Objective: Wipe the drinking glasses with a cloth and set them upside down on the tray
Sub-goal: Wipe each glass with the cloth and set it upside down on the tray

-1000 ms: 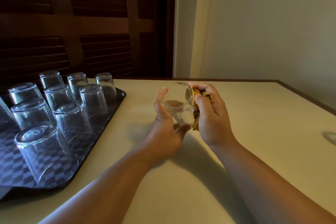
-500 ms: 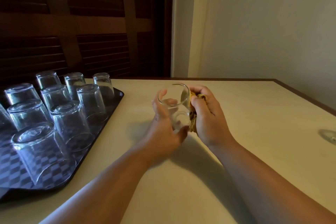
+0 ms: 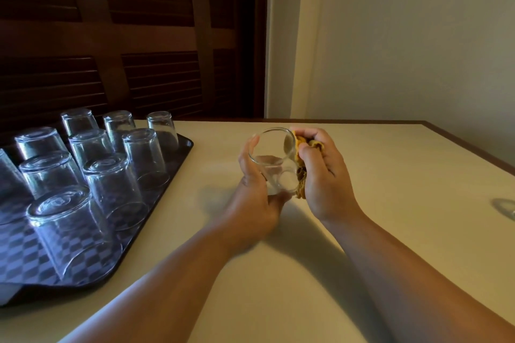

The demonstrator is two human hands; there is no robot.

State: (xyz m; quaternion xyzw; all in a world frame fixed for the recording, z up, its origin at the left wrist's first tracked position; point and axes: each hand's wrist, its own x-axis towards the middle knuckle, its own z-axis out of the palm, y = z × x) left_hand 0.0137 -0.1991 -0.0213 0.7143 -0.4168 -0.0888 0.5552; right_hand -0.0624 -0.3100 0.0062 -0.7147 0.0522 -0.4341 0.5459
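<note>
The yellow cloth (image 3: 301,179) is mostly hidden inside the right hand (image 3: 328,184), whose grip curls round it. The left hand (image 3: 254,195) wraps its grip round the clear glass (image 3: 274,160), mouth upward.

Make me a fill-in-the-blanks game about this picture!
1. The left hand holds a clear ____.
2. The right hand presses a yellow ____ against it.
3. The glasses on the tray all stand ____ down.

Missing words: glass; cloth; upside.
</note>
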